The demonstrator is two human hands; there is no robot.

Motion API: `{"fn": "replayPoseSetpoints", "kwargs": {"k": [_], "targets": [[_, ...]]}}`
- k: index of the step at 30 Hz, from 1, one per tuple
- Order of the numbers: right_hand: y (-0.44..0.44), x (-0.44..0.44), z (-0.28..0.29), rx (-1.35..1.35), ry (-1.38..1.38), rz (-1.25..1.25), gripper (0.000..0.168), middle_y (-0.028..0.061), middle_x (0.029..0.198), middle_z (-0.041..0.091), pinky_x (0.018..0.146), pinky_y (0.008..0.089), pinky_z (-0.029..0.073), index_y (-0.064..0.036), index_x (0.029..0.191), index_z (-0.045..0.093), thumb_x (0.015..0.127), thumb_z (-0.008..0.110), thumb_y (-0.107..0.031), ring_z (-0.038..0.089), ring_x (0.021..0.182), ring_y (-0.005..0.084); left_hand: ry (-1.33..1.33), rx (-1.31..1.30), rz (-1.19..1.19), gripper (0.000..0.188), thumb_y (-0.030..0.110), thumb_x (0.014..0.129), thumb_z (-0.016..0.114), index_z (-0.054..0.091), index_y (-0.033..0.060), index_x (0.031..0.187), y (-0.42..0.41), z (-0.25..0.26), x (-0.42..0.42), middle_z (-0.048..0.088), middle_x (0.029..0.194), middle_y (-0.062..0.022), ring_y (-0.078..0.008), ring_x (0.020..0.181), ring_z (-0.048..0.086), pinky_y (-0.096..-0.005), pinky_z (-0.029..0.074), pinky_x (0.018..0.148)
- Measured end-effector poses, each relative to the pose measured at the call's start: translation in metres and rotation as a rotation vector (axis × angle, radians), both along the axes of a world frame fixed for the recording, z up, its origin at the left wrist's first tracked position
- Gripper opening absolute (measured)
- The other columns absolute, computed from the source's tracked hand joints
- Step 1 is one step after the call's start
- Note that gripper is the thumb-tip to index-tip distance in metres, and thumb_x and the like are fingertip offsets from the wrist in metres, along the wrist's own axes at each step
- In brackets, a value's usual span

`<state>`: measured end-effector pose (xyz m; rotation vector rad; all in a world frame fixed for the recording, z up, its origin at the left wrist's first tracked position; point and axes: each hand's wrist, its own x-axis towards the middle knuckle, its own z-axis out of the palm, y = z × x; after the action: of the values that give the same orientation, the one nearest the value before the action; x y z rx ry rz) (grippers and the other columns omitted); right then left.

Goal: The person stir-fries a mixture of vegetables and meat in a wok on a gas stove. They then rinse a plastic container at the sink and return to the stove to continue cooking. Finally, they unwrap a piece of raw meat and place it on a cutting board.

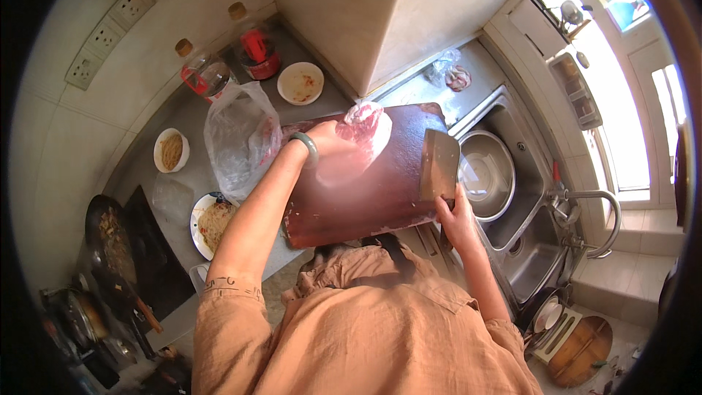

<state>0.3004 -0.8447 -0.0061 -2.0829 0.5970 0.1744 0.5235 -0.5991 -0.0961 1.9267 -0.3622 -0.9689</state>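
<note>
A thick piece of raw meat (373,133) rests on the far part of a dark red-brown cutting board (351,203). My left hand (333,141), with a bangle at the wrist, is against the meat's left side; its fingertips are blurred and partly lost against the meat. At the board's right edge, my right hand (456,215) grips a broad cleaver (440,167) near its lower end, with the blade pointing away from me. A crumpled clear plastic bag (236,142) lies left of the board, partly behind my left forearm.
A steel sink (535,241) holding a metal basin (485,175) is on the right. To the left are a noodle plate (215,225), a small bowl (171,150) and a wok (109,241). A stained white bowl (300,83) and two bottles (258,49) stand beyond, near the wall.
</note>
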Motion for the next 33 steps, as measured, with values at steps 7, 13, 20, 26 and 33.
{"fn": "replayPoseSetpoints", "kwargs": {"k": [7, 13, 20, 26, 33], "targets": [[-0.017, -0.032, -0.014, -0.240, -0.115, 0.161, 0.021, 0.0234, 0.085, 0.061, 0.072, 0.0496, 0.045, -0.003, 0.104, 0.046, 0.087, 0.052, -0.014, 0.056, 0.083, 0.0447, 0.274, -0.049, -0.260, 0.035, 0.022, 0.079, 0.071, 0.061, 0.0028, 0.106, -0.054, 0.016, -0.003, 0.066, 0.097, -0.0055, -0.0131, 0.086, 0.060, -0.0311, 0.050, 0.081], [-0.018, -0.016, -0.006, -0.286, -0.046, 0.142, 0.032, 0.0289, 0.093, 0.059, 0.073, 0.0522, 0.043, -0.001, 0.114, 0.041, 0.083, 0.049, -0.006, 0.056, 0.083, 0.0471, 0.315, -0.042, -0.338, 0.044, 0.027, 0.079, 0.072, 0.058, 0.0029, 0.114, -0.088, 0.010, -0.003, 0.064, 0.103, -0.0068, -0.0142, 0.092, 0.060, -0.0310, 0.048, 0.085], [-0.008, 0.020, -0.002, -0.380, -0.211, 0.246, 0.037, 0.0272, 0.077, 0.060, 0.066, 0.0527, 0.046, -0.001, 0.116, 0.041, 0.080, 0.049, -0.003, 0.060, 0.073, 0.0445, -0.259, 0.139, -0.039, 0.074, 0.038, 0.070, 0.075, 0.045, 0.0040, 0.128, -0.070, -0.013, -0.007, 0.050, 0.124, -0.0170, -0.0259, 0.115, 0.049, -0.0342, 0.041, 0.096], [0.002, 0.045, 0.002, -0.493, -0.068, 0.451, 0.040, 0.0238, 0.084, 0.063, 0.063, 0.0483, 0.050, 0.004, 0.115, 0.038, 0.078, 0.051, -0.002, 0.063, 0.071, 0.0399, -0.512, 0.511, -0.107, 0.117, 0.058, 0.052, 0.077, 0.024, 0.0019, 0.139, -0.079, 0.021, -0.060, 0.032, 0.141, -0.0186, -0.0345, 0.133, 0.029, -0.0485, 0.026, 0.106], [0.008, 0.057, -0.022, -0.688, 0.093, 0.550, 0.040, 0.0226, 0.081, 0.063, 0.061, 0.0432, 0.052, 0.006, 0.111, 0.039, 0.077, 0.056, -0.004, 0.064, 0.069, 0.0381, -0.532, 0.490, -0.050, 0.123, 0.060, 0.049, 0.077, 0.019, 0.0000, 0.140, -0.089, 0.014, -0.071, 0.034, 0.138, -0.0183, -0.0361, 0.127, 0.035, -0.0492, 0.031, 0.103]]}}
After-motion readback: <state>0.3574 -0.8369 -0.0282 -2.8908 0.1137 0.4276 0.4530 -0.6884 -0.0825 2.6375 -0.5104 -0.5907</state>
